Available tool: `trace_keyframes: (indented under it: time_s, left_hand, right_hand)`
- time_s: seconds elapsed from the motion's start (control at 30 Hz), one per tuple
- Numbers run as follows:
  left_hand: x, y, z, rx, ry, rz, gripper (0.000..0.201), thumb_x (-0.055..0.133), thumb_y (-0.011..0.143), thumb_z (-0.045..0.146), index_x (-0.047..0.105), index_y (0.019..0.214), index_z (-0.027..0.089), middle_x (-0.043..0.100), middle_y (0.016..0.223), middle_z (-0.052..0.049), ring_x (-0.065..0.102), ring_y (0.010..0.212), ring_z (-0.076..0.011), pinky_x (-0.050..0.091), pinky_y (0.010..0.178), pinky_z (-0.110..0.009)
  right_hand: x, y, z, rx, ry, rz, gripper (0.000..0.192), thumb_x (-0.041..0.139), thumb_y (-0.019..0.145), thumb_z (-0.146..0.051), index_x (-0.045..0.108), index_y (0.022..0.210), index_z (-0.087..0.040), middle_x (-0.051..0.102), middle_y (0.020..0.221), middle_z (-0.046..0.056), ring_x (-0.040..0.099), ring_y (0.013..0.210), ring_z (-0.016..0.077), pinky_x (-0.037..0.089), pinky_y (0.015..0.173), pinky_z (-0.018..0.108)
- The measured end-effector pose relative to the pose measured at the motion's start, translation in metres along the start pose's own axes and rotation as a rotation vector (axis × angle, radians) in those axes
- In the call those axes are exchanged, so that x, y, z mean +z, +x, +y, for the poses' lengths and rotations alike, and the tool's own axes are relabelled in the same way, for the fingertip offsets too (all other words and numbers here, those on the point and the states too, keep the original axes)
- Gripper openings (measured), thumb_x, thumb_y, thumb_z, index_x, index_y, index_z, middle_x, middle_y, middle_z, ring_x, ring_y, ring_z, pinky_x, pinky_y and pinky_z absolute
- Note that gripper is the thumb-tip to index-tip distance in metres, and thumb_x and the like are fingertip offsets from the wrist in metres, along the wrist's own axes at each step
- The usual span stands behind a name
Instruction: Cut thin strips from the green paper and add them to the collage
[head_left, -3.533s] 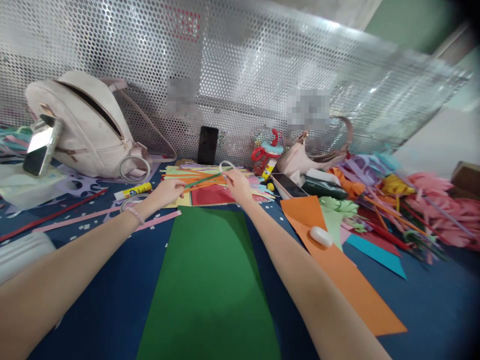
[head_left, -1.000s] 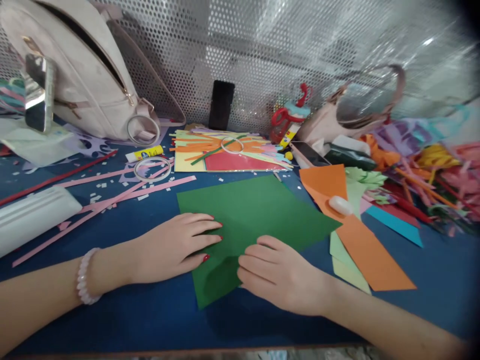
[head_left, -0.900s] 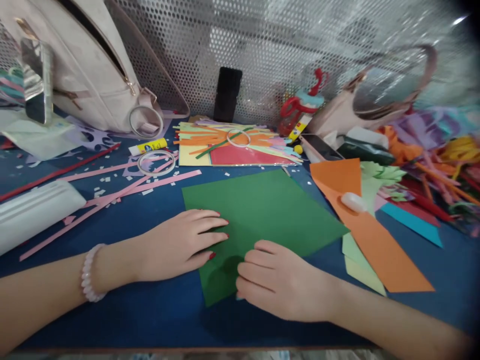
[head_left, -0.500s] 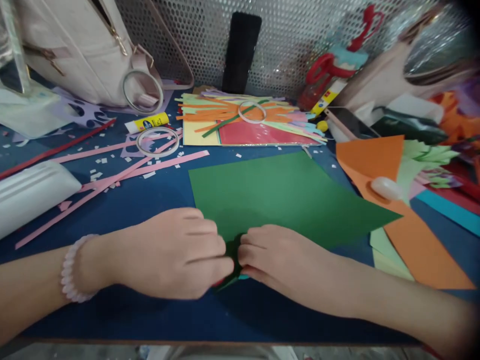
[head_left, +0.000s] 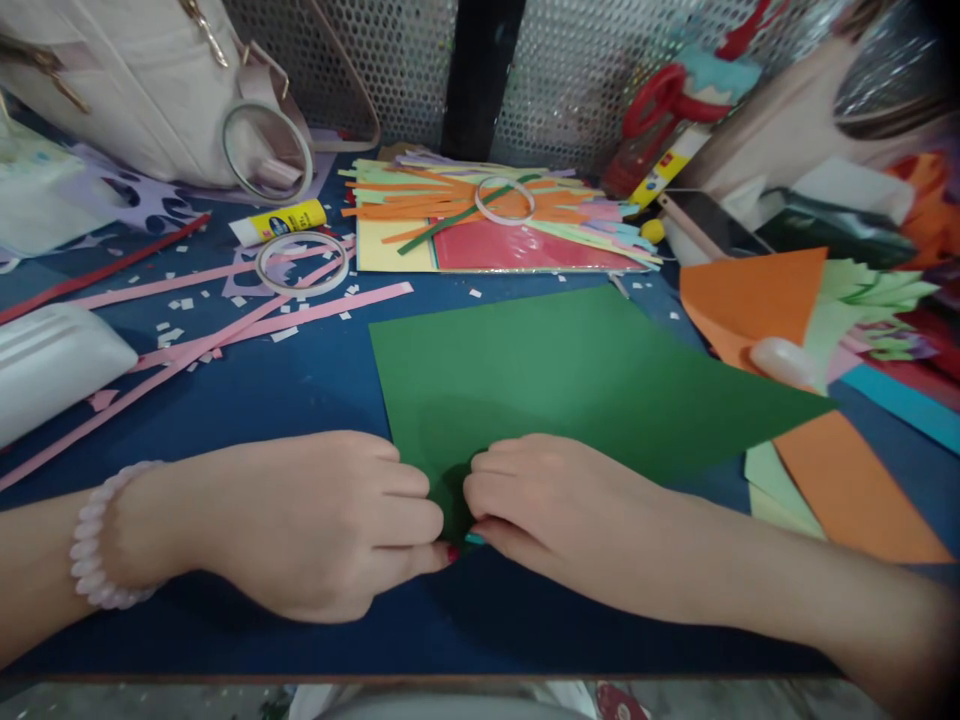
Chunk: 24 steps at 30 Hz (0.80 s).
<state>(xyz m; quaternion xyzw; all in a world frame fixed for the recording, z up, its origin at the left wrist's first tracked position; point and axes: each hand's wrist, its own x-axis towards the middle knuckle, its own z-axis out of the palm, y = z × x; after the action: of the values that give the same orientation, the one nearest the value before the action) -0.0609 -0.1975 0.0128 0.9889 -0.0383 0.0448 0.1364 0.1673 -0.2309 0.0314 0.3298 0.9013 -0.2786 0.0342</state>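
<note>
A large green sheet of paper [head_left: 540,360] lies on the blue table, its near corner between my two hands. My left hand [head_left: 352,520] is closed at that corner, thumb and fingers pinching the paper's edge, with a beaded bracelet [head_left: 97,540] on the wrist. Close beside it, my right hand [head_left: 547,500] is curled with its fingers pressed on the same near edge. A shadow falls on the paper between the hands, and the fingertips are mostly hidden.
Left of the sheet lie pink strips [head_left: 225,330], a tape roll [head_left: 302,264], a glue stick [head_left: 277,222] and paper scraps. Colourful strips [head_left: 435,200] rest on a packet behind. Orange paper [head_left: 862,490] and a phone [head_left: 712,225] are at right. A white object [head_left: 60,360] sits far left.
The dark turned-up edge of green paper between my hands shows less now. My left hand sits slightly farther left and lower. The whole view has tipped down a little.
</note>
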Motion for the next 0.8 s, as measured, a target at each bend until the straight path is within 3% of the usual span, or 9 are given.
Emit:
trace_keyframes:
  time_s: [0.13, 0.27, 0.4, 0.63, 0.8]
  left_hand:
    - [0.0, -0.002, 0.005, -0.004, -0.03, -0.035, 0.033, 0.057, 0.082, 0.018, 0.067, 0.112, 0.01, 0.061, 0.071, -0.002, 0.051, 0.059, -0.0173, 0.039, 0.05, -0.036]
    - [0.002, -0.002, 0.013, -0.004, 0.0, -0.048, 0.026, 0.057, 0.078, 0.021, 0.071, 0.098, 0.011, 0.059, 0.063, -0.002, 0.048, 0.051, -0.0179, 0.035, 0.043, -0.036]
    - [0.005, -0.004, 0.017, -0.015, 0.016, -0.062, 0.033, 0.055, 0.073, 0.02, 0.07, 0.1, 0.01, 0.062, 0.064, -0.004, 0.049, 0.049, -0.0192, 0.036, 0.041, -0.037]
    - [-0.003, -0.004, 0.013, -0.065, -0.146, 0.101, 0.034, 0.051, 0.069, 0.012, 0.068, 0.098, 0.017, 0.061, 0.06, -0.005, 0.052, 0.049, -0.0195, 0.041, 0.046, -0.035]
    - [-0.009, -0.004, 0.004, -0.051, -0.214, 0.122, 0.04, 0.048, 0.073, 0.008, 0.066, 0.106, 0.019, 0.062, 0.064, -0.002, 0.053, 0.051, -0.0181, 0.04, 0.047, -0.034]
  right_hand:
    - [0.0, 0.0, 0.0, 0.006, -0.001, 0.005, 0.019, 0.056, 0.091, -0.014, 0.056, 0.073, -0.017, 0.058, 0.072, -0.002, 0.051, 0.065, 0.0131, 0.037, 0.063, 0.027]
    - [0.002, 0.0, 0.001, -0.001, 0.011, 0.014, 0.018, 0.056, 0.091, -0.014, 0.055, 0.073, -0.017, 0.058, 0.072, -0.002, 0.051, 0.066, 0.013, 0.036, 0.063, 0.027]
    - [0.003, 0.0, 0.0, 0.007, 0.01, 0.021, 0.018, 0.058, 0.089, -0.013, 0.056, 0.072, -0.018, 0.058, 0.072, -0.002, 0.052, 0.066, 0.0129, 0.036, 0.063, 0.027]
    - [0.004, 0.001, 0.001, 0.013, -0.005, 0.023, 0.018, 0.058, 0.089, -0.015, 0.059, 0.071, -0.018, 0.059, 0.071, -0.002, 0.054, 0.067, 0.0138, 0.037, 0.063, 0.028]
    - [0.004, 0.002, 0.003, 0.01, 0.003, 0.017, 0.018, 0.059, 0.089, -0.016, 0.059, 0.071, -0.018, 0.058, 0.071, -0.002, 0.053, 0.066, 0.0139, 0.037, 0.062, 0.028]
